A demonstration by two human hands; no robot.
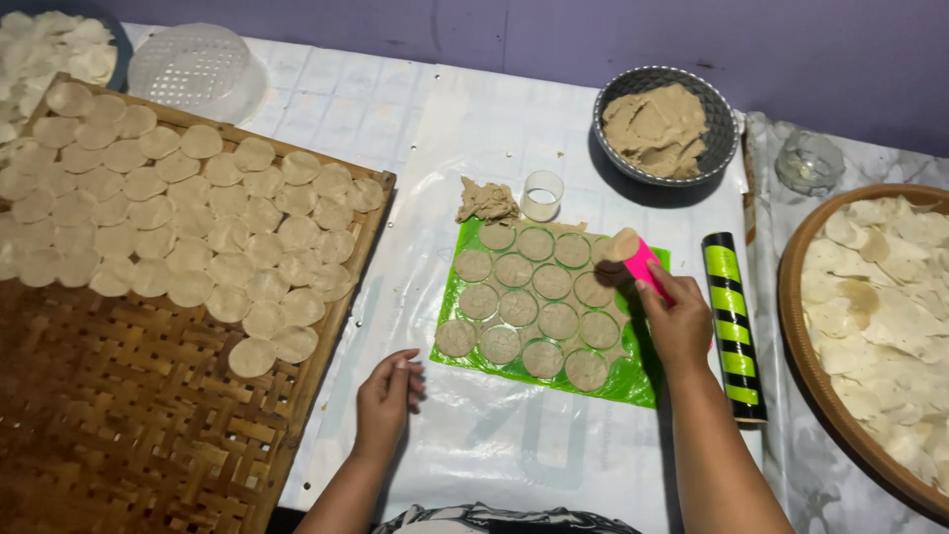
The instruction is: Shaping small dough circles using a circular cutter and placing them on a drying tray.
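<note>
— Right hand (680, 321)?
— Fingers clenched around a flat pink scraper (645, 265), blade tilted up and far-left; one thin round dough disc (623, 243) stuck at its tip, lifted above the far right corner of the green sheet (638, 381).

— Left hand (388, 389)?
— Released, fingers loosely curled, resting on the white plastic table cover (494, 435), grasping nothing, just left of the sheet's near edge.

— On the sheet?
— Glossy green film, rows of pressed beige dough rounds (519, 308), flat and matte. Rough dough lump (486, 202) and small translucent cup (542, 195) at the far edge.

— Further out?
— Grey colander-like bowl (717, 104) of soft beige dough, far right. Green-and-black striped cylinder (733, 326) lying right of the sheet. Woven bamboo tray (148, 415) left, overlapping pale discs across its far half. Round woven basket (796, 326) right, irregular white chips heaped inside.
</note>
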